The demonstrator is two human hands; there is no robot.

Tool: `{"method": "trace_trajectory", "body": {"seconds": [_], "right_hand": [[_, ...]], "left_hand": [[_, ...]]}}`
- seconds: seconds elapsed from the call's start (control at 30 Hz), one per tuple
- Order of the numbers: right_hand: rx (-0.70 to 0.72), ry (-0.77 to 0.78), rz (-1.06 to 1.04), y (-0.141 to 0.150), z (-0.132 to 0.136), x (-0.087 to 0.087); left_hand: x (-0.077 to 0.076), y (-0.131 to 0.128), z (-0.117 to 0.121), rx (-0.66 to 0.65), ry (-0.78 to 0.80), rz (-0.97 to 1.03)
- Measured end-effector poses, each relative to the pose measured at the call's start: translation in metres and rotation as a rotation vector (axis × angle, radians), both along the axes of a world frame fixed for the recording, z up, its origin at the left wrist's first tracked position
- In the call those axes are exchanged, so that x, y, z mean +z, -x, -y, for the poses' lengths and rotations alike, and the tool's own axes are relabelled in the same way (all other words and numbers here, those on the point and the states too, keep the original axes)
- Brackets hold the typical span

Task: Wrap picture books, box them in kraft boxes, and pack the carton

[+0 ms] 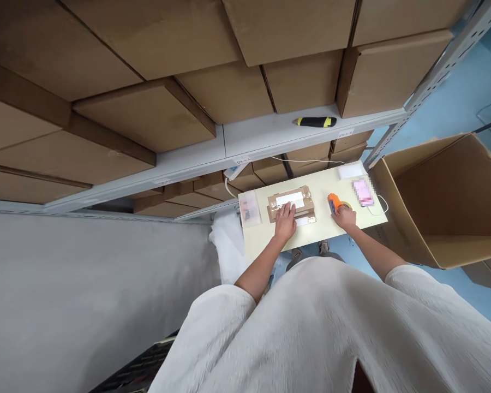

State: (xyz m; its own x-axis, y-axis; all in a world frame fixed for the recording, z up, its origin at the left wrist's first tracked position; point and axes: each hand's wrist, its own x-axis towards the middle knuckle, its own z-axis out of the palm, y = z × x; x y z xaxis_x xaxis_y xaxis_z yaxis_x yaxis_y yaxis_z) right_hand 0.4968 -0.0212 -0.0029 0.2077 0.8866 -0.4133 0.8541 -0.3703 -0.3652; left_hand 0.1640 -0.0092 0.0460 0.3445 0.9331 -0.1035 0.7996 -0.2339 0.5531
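On a pale yellow table [265, 240], my left hand [285, 219] lies with its fingers stretched over a small cardboard box [306, 206]. White paper labels show on the box, and shiny clear tape covers part of its right end. To the right, my right hand [345, 218] is wrapped round an orange tape dispenser [334, 201] with blue parts, resting at or just above the table. Most of its handle is hidden by my fingers. The dispenser is apart from the box.
A clear pouch [251, 208] lies at the table's left end. A blurred pink item [363, 193] and a white block [351, 170] are at the right. A utility knife [316, 121] rests on the shelf [265, 131] among stacked cartons. A large open carton [429, 218] stands to the right.
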Motion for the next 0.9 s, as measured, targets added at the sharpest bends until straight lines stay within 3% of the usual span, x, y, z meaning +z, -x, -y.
{"method": "trace_trajectory", "body": {"seconds": [0.17, 0.3, 0.43, 0.53, 0.67, 0.77, 0.9], "right_hand": [[0.047, 0.102, 0.093, 0.01, -0.002, 0.009], [0.072, 0.133, 0.127, 0.007, -0.003, 0.03], [-0.005, 0.079, 0.128, -0.006, -0.011, 0.054], [-0.051, -0.034, -0.052, -0.014, -0.03, 0.077], [-0.027, -0.203, -0.462, -0.007, -0.068, 0.112], [0.017, -0.209, -0.71, 0.019, -0.096, 0.131], [0.086, -0.114, -0.86, 0.066, -0.116, 0.136]], "left_hand": [[0.001, 0.001, 0.0, -0.028, -0.018, -0.104], [0.0, 0.003, -0.001, -0.055, -0.045, -0.175], [-0.002, 0.003, -0.003, -0.05, -0.064, -0.158], [-0.004, 0.003, -0.004, -0.044, -0.074, -0.133], [-0.004, 0.002, -0.004, -0.033, -0.089, -0.105], [-0.003, 0.001, -0.004, -0.03, -0.091, -0.094], [-0.001, 0.001, -0.006, -0.04, -0.085, -0.081]]}}
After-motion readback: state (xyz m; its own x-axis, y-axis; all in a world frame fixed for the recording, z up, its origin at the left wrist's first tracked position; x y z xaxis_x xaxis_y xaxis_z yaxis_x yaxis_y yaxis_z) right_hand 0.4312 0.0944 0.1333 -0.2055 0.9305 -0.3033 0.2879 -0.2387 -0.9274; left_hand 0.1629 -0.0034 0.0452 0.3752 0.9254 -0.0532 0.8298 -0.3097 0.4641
